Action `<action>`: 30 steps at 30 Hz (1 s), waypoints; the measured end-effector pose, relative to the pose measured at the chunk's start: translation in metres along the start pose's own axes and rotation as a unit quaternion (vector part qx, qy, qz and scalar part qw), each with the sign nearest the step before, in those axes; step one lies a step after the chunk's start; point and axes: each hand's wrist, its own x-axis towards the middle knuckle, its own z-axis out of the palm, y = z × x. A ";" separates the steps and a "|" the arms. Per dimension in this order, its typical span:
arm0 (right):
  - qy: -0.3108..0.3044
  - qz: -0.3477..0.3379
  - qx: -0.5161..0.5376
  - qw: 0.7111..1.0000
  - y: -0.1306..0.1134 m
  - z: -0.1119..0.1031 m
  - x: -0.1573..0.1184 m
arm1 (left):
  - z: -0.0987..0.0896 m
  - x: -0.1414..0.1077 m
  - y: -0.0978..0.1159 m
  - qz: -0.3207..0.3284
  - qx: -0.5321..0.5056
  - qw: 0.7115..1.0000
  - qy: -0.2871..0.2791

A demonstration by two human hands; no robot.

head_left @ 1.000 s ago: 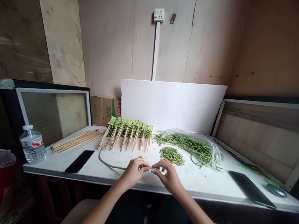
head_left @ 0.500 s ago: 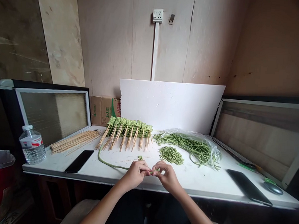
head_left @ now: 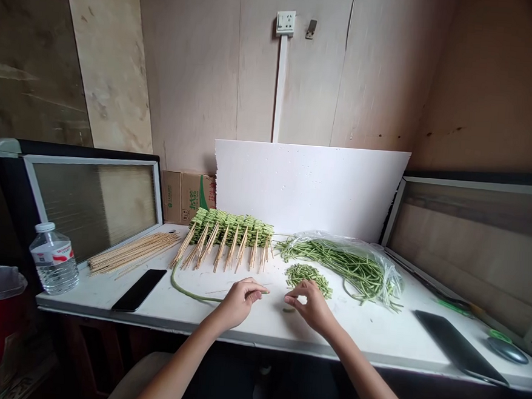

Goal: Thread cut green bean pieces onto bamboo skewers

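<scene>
1. My left hand (head_left: pixel 237 299) is closed narrowly on a smooth, slender, long green bean (head_left: pixel 190 292), which curves away over the table towards 9 o'clock, its cut end just showing at my fingertips.
2. My right hand (head_left: pixel 312 306) has thumb and forefinger close together; I cannot tell whether anything is between them. Just below them is a short green bean piece (head_left: pixel 288 310).
3. At 2 o'clock from my hands is a loose heap of stubby cut bean pieces (head_left: pixel 304 272); beyond it, limp, tangled whole beans (head_left: pixel 323 252) spill from a crinkled clear plastic bag (head_left: pixel 393 278).
4. At 11 o'clock are stacked, ridged rows of skewered green beans (head_left: pixel 237 223), pale wooden stick ends fanning towards me.
5. Between 9 and 10 o'clock lie straight bare wooden skewers (head_left: pixel 130 253) on the smooth white tabletop (head_left: pixel 357 333).
6. Half a second ago my fingertips met over the bean; now they are apart.
</scene>
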 end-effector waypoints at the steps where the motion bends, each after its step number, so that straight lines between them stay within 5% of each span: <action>1: -0.012 -0.001 -0.013 1.000 0.003 0.004 0.000 | 0.001 0.001 -0.001 0.000 0.001 1.000 0.000; 13: -0.041 -0.008 -0.030 0.999 0.008 0.009 -0.004 | 0.000 0.003 -0.003 -0.019 0.013 1.000 -0.014; 19: -0.016 -0.005 0.100 0.995 -0.029 -0.001 -0.003 | 0.002 0.006 0.001 -0.060 -0.049 0.997 0.019; 23: -0.026 -0.025 0.138 0.990 -0.054 0.003 -0.006 | 0.007 0.009 0.007 -0.063 -0.095 0.993 -0.012; 30: 0.043 -0.054 0.145 0.987 -0.052 0.011 -0.003 | -0.003 0.002 0.000 -0.081 -0.066 0.994 -0.039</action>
